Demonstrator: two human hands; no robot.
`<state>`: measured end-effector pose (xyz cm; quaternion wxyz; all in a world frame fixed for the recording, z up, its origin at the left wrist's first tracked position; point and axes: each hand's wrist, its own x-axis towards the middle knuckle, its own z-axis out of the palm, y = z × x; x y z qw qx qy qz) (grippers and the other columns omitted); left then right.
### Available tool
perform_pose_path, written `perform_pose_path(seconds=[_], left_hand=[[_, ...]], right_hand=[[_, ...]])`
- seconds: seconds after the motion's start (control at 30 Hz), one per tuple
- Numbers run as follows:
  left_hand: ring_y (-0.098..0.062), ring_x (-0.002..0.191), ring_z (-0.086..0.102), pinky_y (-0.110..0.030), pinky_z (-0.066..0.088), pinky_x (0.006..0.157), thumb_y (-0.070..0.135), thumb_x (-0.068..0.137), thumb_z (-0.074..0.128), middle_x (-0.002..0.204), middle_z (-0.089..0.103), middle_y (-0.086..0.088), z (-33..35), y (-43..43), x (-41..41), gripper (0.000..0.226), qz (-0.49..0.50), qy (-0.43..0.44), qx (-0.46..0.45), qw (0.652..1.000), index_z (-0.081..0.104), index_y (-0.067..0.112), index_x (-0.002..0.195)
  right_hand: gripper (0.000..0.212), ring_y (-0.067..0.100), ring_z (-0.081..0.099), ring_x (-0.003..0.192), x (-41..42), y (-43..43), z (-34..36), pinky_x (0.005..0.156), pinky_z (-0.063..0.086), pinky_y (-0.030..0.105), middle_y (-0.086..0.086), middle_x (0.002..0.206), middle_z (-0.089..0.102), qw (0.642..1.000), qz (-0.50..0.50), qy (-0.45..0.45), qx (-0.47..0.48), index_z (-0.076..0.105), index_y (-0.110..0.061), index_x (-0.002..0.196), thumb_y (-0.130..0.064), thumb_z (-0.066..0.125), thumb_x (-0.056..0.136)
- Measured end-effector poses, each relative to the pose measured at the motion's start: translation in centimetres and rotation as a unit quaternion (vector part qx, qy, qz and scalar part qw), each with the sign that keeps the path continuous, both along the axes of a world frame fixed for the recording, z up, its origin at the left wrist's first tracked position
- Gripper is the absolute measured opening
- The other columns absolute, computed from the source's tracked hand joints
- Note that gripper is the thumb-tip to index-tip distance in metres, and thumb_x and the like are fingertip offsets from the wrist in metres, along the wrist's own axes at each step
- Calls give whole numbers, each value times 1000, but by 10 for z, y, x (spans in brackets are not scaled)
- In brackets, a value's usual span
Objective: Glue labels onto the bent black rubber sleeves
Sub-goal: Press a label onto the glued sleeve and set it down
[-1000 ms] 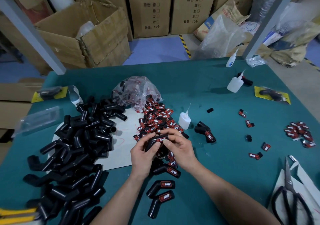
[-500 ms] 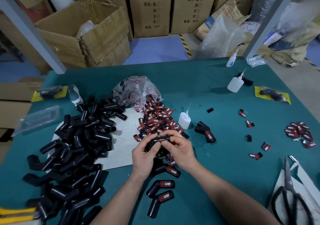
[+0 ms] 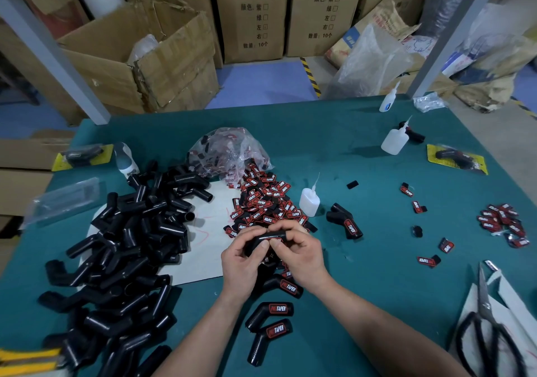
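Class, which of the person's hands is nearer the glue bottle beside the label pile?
Right. The right hand is just below the glue bottle in view; the left hand is farther left.

Both bare forearms enter from the lower edge and converge toward the centre: the left forearm (image 3: 200,339) rises steeply, the right forearm (image 3: 386,327) lies at a shallower slant. The left hand (image 3: 240,263) and right hand (image 3: 303,256) meet with their backs up and fingers curled. Together they grip one bent black rubber sleeve (image 3: 266,237), thumbs close together on its near face and the remaining fingers wrapped over its far side.
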<state>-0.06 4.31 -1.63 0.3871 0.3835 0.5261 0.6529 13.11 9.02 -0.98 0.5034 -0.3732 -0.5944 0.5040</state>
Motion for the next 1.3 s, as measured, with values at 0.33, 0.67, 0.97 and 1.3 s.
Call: perform_pose_path(seconds=[0.33,0.67,0.97,1.3], left_hand=[[-17,105,68,-26,51,95,24,84,72,110,74,-2,-6,1,1,19,-9,-8,28,1000,74,13,100],[-17,104,68,-25,51,95,22,86,71,110,73,-5,-9,2,1,20,-7,0,30,1000,72,8,100],[-20,107,69,-24,51,96,25,86,73,111,73,-4,-9,3,1,16,-7,18,29,999,78,29,100],[-19,115,65,-23,47,101,23,95,66,118,67,12,-12,5,1,25,-19,179,62,982,71,44,108]], right_hand=[[18,16,67,103,-4,-5,2,92,51,23,-2,107,70,998,13,54,-34,73,-30,78,-15,72,87],[12,18,66,106,-3,-3,-2,94,50,24,-2,109,69,999,18,26,-42,77,-28,83,-18,72,88],[20,18,67,101,-2,1,-6,92,51,31,0,104,70,997,15,26,-75,67,-15,65,-21,74,83],[27,15,66,94,0,6,-7,89,50,31,-2,97,71,988,5,47,-145,60,10,65,-9,70,81]])
